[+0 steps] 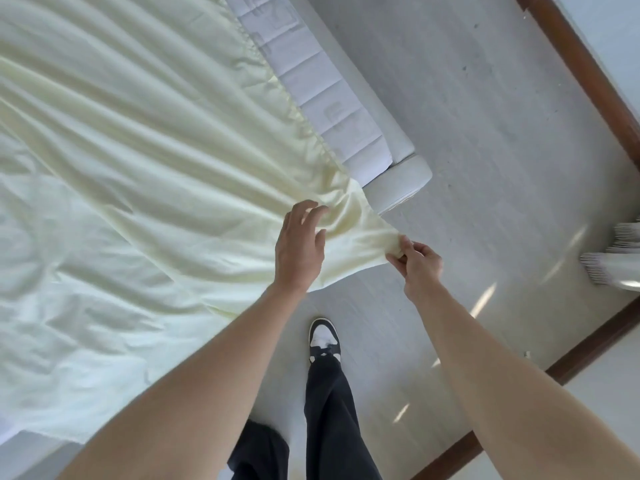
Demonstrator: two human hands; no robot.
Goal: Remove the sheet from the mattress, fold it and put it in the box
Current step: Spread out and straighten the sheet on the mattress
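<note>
A pale yellow sheet [138, 161] lies loose and wrinkled over the white quilted mattress [311, 88], whose right strip and near corner are bare. My right hand [417, 263] pinches the sheet's corner, pulled off past the bed's corner over the floor. My left hand [299, 247] rests on top of the sheet just left of that corner, fingers spread, holding nothing. No box is in view.
The padded bed frame [403, 183] ends in a rounded corner just beyond my hands. Grey floor [485, 133] lies to the right, bounded by a brown skirting board [588, 74]. A fringed rug edge [609, 268] is at far right. My shoe [323, 337] stands near the bed.
</note>
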